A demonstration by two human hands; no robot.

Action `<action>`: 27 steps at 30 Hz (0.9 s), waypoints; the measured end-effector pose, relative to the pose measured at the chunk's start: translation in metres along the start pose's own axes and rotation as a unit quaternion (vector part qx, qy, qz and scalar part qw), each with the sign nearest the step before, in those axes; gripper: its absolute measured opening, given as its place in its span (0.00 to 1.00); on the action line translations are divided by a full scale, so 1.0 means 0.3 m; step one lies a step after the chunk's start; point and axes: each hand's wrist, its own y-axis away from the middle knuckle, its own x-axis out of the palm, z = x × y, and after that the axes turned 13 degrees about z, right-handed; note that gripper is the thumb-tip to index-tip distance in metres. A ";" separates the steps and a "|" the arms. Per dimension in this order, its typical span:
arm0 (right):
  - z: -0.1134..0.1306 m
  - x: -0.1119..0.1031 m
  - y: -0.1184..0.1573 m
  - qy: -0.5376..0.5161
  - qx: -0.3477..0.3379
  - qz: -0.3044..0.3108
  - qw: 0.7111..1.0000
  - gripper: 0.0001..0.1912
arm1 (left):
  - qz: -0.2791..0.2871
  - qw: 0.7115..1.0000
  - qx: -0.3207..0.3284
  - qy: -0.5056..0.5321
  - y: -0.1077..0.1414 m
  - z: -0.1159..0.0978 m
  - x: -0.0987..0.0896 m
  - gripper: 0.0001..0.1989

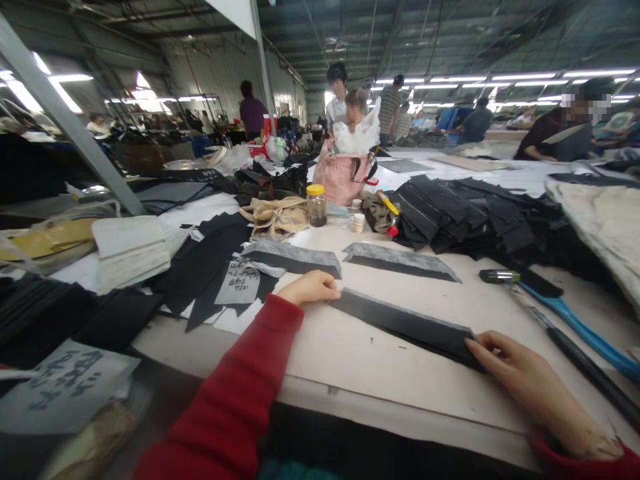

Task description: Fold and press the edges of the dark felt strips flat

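Observation:
A long black fabric strip [405,327] with a thin grey upper edge stretches between my hands, just over the pale work board [320,373]. My left hand [311,288] pinches its left end between thumb and fingers. At the other end, my right hand [515,367] grips the corner with thumb and forefinger. Beyond the strip lie two similar pieces, a left grey-and-black strip [295,257] and a right grey-and-black strip [400,260]. A handwritten paper label [237,283] rests on dark fabric beside my left hand.
A hammer [550,327] and a blue-handled brush [580,313] lie on the right. Behind them rises a heap of black pieces [465,207]. A yellow-lidded jar [316,205] and a pink bag [343,175] stand at the back. Dark fabric stacks [55,320] fill the left. Several people work farther off.

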 end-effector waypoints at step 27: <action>0.054 -0.002 0.040 0.037 -0.041 -0.060 0.997 0.11 | -0.024 0.989 -0.033 -0.146 0.001 -0.043 0.014 0.13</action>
